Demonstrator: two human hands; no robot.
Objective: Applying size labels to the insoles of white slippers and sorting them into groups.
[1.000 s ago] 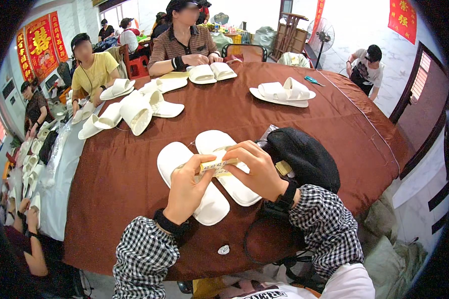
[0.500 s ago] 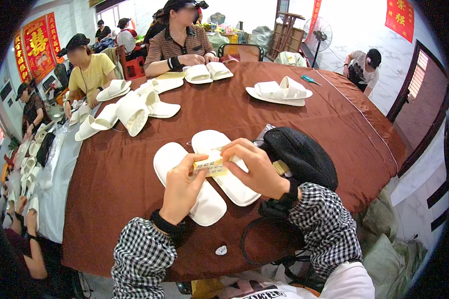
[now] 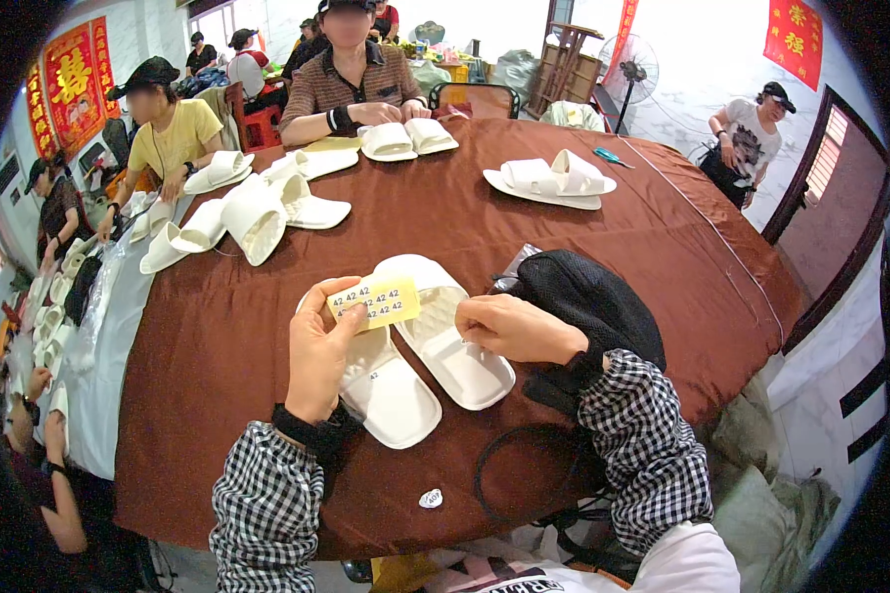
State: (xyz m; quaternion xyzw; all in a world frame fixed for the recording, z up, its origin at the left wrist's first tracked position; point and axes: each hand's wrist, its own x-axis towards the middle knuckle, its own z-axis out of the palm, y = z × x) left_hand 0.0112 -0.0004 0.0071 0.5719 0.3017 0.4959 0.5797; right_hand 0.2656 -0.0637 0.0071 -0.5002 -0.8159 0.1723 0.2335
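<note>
My left hand (image 3: 316, 361) pinches a yellow sheet of small printed stickers (image 3: 378, 299) between thumb and fingers, above a pair of white slippers. The left slipper (image 3: 396, 400) has a small printed sticker (image 3: 374, 377) on its strap. Over the right slipper (image 3: 473, 371), my right hand (image 3: 524, 328) is closed, its fingertips down at the strap. A small dark printed mark, apparently a sticker, shows just under those fingertips; they partly hide it. Both slippers lie side by side on the brown tablecloth (image 3: 415, 237), toes toward me.
A black mesh bag (image 3: 598, 306) lies right of the slippers, with a black cord (image 3: 480, 469) below. A white tag (image 3: 431, 498) lies near me. More white slippers (image 3: 257, 217) and teal scissors (image 3: 613, 157) are farther off. Co-workers (image 3: 346, 89) are around the table.
My right hand has left the sticker sheet and come down to the right slipper's strap. My left hand has moved slightly left and up, turning the sheet toward me.
</note>
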